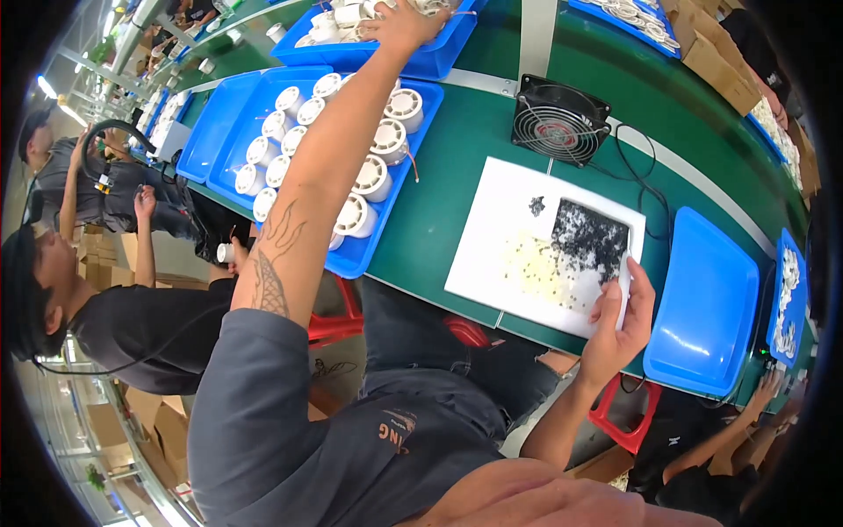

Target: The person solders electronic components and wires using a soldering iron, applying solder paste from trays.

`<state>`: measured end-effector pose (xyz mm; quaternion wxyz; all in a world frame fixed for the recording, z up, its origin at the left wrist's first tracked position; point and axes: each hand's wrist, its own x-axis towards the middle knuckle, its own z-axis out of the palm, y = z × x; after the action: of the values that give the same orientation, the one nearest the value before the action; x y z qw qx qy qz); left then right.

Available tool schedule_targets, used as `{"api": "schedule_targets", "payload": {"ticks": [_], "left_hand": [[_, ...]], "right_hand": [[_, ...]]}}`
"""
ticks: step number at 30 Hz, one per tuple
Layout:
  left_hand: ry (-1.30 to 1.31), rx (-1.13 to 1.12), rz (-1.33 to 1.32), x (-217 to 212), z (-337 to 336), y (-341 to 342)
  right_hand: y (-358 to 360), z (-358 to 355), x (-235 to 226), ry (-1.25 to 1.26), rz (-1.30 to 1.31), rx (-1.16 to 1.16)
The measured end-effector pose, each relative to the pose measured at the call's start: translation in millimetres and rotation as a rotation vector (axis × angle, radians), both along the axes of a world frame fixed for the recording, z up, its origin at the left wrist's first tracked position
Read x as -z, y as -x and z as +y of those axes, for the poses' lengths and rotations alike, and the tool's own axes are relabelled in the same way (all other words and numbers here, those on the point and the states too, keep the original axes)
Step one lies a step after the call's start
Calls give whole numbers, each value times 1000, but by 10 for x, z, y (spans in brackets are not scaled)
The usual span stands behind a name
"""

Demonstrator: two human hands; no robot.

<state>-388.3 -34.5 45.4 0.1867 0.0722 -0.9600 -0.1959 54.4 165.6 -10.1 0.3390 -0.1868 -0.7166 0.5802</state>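
Observation:
My left arm stretches forward to a blue tray (443, 60) heaped with white plastic parts at the far edge of view. My left hand (402, 25) is in among these parts with its fingers curled; the upper picture edge cuts it off, and what it grips cannot be made out. My right hand (622, 312) is at the near right edge of a white shallow tray (479, 255), thumb on the inner side and fingers along the outside, closed on the rim. Small black pieces (584, 237) and small pale yellow pieces (536, 262) are scattered on this tray.
White round housings (354, 215) fill a blue tray (358, 263) under my left arm. A black fan (560, 121) with a cable stands behind the white tray. To the right lies a blue tray (702, 303). A co-worker (132, 316) sits at left, holding a white part.

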Motion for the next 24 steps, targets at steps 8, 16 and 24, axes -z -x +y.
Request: {"api": "schedule_targets", "payload": {"ticks": [8, 16, 24], "left_hand": [[228, 509, 160, 171, -80, 607], [-85, 851, 266, -90, -541, 1048], [-470, 910, 88, 754, -2641, -702]], "right_hand": [[-46, 19, -25, 138, -97, -53], [-75, 114, 144, -44, -140, -91], [-9, 124, 24, 96, -35, -75]]}}
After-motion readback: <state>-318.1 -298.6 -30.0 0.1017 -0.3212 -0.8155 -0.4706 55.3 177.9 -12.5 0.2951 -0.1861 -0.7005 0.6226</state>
